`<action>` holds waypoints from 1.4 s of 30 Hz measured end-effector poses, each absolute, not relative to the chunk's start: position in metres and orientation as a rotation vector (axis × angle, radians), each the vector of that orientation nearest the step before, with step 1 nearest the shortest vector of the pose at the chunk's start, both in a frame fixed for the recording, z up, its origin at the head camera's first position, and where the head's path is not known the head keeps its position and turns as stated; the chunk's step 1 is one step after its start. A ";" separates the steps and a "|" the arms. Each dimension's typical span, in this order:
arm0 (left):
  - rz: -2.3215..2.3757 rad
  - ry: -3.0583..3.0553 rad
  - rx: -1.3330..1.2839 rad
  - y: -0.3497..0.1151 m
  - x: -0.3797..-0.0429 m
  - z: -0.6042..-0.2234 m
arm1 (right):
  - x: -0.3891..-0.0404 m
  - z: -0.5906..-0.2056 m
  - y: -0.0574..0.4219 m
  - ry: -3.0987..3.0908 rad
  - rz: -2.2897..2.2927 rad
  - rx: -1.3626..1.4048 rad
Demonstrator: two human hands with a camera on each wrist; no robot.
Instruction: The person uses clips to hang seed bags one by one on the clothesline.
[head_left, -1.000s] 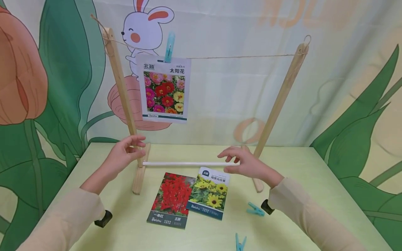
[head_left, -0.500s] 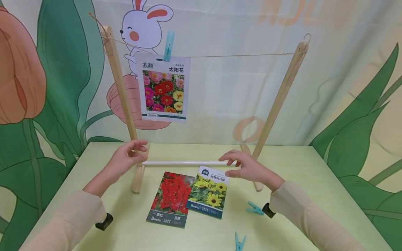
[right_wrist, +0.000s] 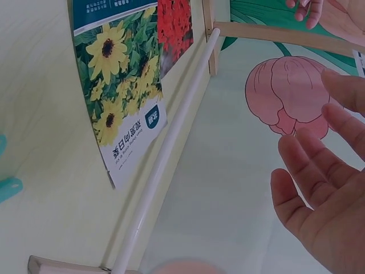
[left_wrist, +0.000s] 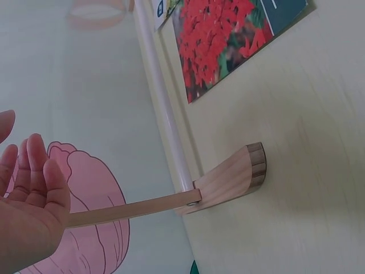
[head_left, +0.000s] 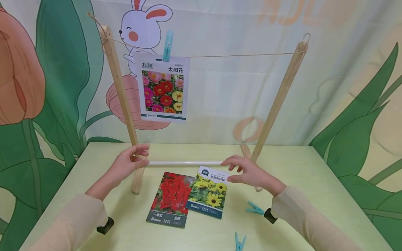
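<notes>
Take the white rod [head_left: 185,163] as your landmark. Your left grip [head_left: 128,162] hovers above its left end and your right grip [head_left: 248,170] above its right; in both, the fingers are relaxed and apart, holding nothing. The hanging packet [head_left: 163,87] is above the rod's left half, on the string [head_left: 238,55] under a single peg [head_left: 168,48] set off-centre, so a tug or knock could twist or drop it. On the surface [head_left: 207,237], on your side of the rod, the sunflower packet [head_left: 208,193] overlaps the red-flower packet [head_left: 171,191]; a careless pinch there could drag both. Bumping the left post [head_left: 119,83] at the rod's left end could rock everything, since your knuckles sit so close; whether they touch it, you can't tell. Your right sleeve [head_left: 301,209] could sweep away the loose peg [head_left: 255,208], nearer you than the rod's right end.
</notes>
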State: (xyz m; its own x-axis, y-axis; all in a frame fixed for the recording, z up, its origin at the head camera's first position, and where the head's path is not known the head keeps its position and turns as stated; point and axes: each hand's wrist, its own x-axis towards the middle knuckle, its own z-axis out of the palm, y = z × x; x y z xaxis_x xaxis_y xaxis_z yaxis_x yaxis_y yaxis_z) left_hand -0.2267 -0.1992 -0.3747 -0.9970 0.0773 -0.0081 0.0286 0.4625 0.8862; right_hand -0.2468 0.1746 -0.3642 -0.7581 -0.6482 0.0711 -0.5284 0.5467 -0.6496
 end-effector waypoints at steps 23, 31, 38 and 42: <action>1.582 2.624 0.073 -0.194 -0.225 -0.395 | -0.239 -0.386 0.185 2.568 -0.994 -0.918; 1.570 2.622 0.070 -0.190 -0.223 -0.402 | -0.237 -0.393 0.185 2.561 -1.000 -0.875; 1.571 2.623 0.099 -0.190 -0.222 -0.409 | -0.235 -0.400 0.187 2.524 -1.024 -0.885; 1.560 2.619 0.079 -0.188 -0.222 -0.413 | -0.235 -0.404 0.188 2.521 -1.022 -0.856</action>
State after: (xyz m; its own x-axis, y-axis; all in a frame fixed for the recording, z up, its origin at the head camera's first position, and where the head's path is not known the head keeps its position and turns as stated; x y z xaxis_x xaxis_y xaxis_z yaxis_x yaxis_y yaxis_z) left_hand -0.2215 -0.1884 -0.4133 -0.9944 0.0919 -0.0528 -0.0027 0.4764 0.8792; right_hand -0.2351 0.1880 -0.4040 -0.7820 -0.6219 -0.0421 -0.4170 0.5722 -0.7062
